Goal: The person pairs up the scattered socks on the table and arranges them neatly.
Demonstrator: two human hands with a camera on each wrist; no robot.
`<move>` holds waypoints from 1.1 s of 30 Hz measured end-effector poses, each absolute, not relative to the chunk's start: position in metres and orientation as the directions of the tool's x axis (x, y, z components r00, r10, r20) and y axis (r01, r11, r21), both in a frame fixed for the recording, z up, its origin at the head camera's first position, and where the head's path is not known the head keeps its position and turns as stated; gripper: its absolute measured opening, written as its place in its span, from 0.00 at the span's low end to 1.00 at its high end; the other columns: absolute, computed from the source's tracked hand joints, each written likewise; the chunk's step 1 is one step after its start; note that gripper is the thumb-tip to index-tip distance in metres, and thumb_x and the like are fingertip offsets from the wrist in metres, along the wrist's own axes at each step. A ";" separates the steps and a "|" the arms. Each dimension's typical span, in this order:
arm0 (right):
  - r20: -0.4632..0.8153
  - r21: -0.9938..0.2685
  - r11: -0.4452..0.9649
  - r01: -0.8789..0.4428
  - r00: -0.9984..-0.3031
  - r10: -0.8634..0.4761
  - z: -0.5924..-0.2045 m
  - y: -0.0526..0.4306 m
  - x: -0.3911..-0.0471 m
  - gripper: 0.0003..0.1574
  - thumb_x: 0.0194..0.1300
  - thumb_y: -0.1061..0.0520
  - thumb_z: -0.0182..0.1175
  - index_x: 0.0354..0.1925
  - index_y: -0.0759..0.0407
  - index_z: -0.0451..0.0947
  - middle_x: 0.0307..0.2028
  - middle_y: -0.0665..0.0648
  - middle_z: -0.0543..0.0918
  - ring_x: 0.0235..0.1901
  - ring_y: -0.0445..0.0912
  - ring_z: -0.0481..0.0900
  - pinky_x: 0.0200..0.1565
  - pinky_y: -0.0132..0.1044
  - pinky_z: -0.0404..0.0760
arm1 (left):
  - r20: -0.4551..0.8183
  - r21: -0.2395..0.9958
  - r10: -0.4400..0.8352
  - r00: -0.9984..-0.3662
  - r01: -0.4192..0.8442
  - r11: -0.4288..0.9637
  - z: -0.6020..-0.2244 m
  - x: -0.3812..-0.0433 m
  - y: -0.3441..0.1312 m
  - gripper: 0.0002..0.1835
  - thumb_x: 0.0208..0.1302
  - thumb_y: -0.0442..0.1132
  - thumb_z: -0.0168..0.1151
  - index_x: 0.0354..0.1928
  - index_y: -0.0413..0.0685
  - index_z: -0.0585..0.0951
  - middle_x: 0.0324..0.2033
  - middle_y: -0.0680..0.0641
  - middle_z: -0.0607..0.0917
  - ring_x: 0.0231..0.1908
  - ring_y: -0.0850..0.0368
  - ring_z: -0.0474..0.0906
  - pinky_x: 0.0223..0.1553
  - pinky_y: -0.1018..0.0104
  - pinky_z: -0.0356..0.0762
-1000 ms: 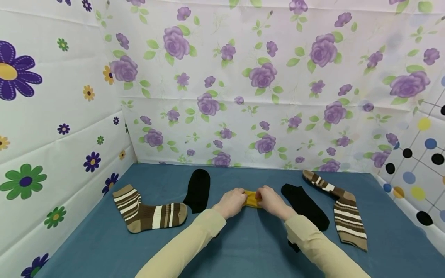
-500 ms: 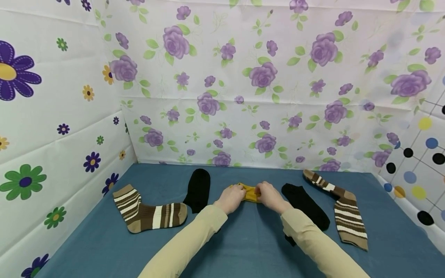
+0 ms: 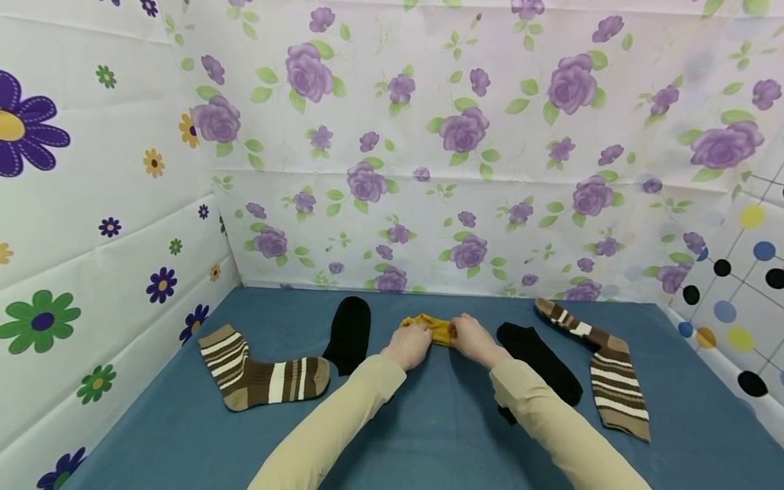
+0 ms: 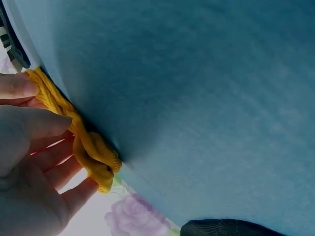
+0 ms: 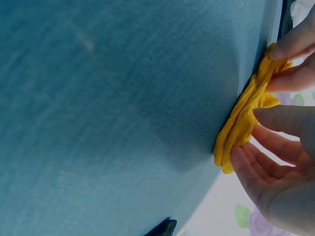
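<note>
A mustard-yellow sock [image 3: 439,329], bunched and folded, lies crosswise near the back middle of the table. Its left part is pinched by my left hand [image 3: 410,346], with some cloth showing beyond those fingers. My right hand [image 3: 476,339] pinches the right end. In the left wrist view, thumb and fingers lie along the yellow sock [image 4: 91,150], whose ribbed edge sticks out past them. The right wrist view shows folded layers of the yellow sock [image 5: 243,120] between thumb and fingers. Parts of the sock are hidden behind both hands.
Left of the hands lie a black sock [image 3: 350,333] and a brown striped sock [image 3: 269,381]. On the right are another black sock [image 3: 542,361] and striped sock [image 3: 615,381]. Dark cloth [image 3: 507,414] shows under the right forearm. Flowered sheets [image 3: 392,204] wall the blue table [image 3: 429,449].
Both hands have shifted slightly toward the back of the table with the yellow sock. More yellow cloth now shows beyond the left hand's fingers. The other socks stay put.
</note>
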State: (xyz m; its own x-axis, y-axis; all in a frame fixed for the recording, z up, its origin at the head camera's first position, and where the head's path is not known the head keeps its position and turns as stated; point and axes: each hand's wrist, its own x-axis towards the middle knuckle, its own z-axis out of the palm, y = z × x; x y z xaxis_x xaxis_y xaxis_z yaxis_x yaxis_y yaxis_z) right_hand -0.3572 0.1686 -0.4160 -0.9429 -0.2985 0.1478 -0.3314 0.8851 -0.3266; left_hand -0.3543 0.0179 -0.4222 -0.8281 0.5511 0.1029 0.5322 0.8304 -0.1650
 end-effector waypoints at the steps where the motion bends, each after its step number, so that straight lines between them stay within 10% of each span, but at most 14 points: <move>1: 0.146 -0.324 0.887 -0.329 -0.944 -0.297 -0.416 0.169 -0.358 0.10 0.57 0.66 0.60 0.39 0.68 0.78 0.31 0.59 0.73 0.32 0.51 0.73 0.35 0.41 0.74 | 0.096 -0.160 0.546 -0.832 0.529 0.833 -0.422 -0.355 0.019 0.10 0.67 0.35 0.51 0.45 0.46 0.80 0.40 0.48 0.78 0.42 0.55 0.74 0.36 0.62 0.75; 33: 0.029 -0.225 0.930 -0.290 -0.956 -0.291 -0.416 0.164 -0.369 0.20 0.66 0.66 0.48 0.55 0.73 0.67 0.56 0.71 0.64 0.56 0.61 0.63 0.51 0.50 0.65 | -0.001 -0.077 0.486 -0.874 0.485 0.871 -0.424 -0.379 0.022 0.17 0.72 0.36 0.41 0.60 0.46 0.69 0.58 0.48 0.69 0.59 0.55 0.61 0.56 0.64 0.57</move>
State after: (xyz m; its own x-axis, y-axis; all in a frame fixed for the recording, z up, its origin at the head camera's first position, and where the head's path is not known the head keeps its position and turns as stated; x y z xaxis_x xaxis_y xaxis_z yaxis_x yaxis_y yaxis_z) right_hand -0.3689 0.1637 -0.4161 -0.9562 -0.2913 0.0289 -0.2901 0.9301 -0.2252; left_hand -0.3787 0.0224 -0.4243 -0.8739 0.4860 -0.0012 0.4846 0.8713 -0.0773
